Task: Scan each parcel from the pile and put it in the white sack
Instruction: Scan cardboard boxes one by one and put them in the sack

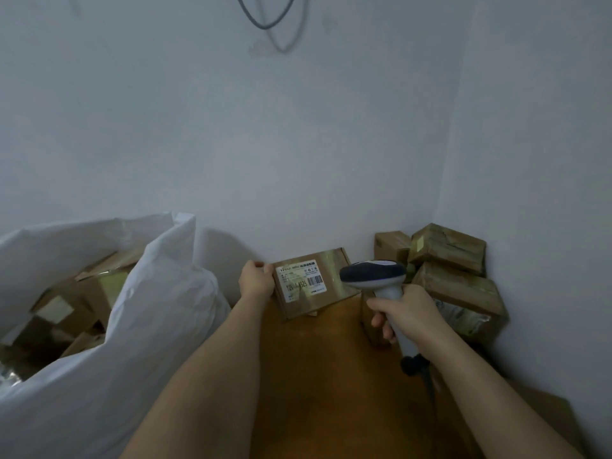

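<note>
White sack (159,313) at far left, mouth open and slumped, standing against the left edge of the brown tabletop (318,376). Inside it, several cardboard boxes (82,293) lie jumbled at angles; some carry pale labels.

Left hand (255,280) reaches forward from a bare forearm and grips the left edge of a flat cardboard parcel (314,283), thumb on top near the upper left corner, fingers curled under and out of sight. The parcel is at the far edge of the tabletop, close to the wall, tilted so its top face shows toward the camera. That face carries a white label (303,280) with printed text and a barcode at its right end. Whether the parcel's lower edge rests on the tabletop cannot be told.

Right hand (402,313) is wrapped firmly round the pale handle of a handheld scanner (374,276); fingers curled on the near side. The scanner's dark head overlaps the parcel's right end, just beside the barcode. A dark cable leaves the base of the handle below the wrist.

Pile of parcels (453,270) at the far right corner of the tabletop, brown boxes stacked against both walls, several wrapped in shiny tape.

Room: plain pale walls (298,144) meeting in a corner at right; a grey cable loop (265,18) hangs at top centre.
</note>
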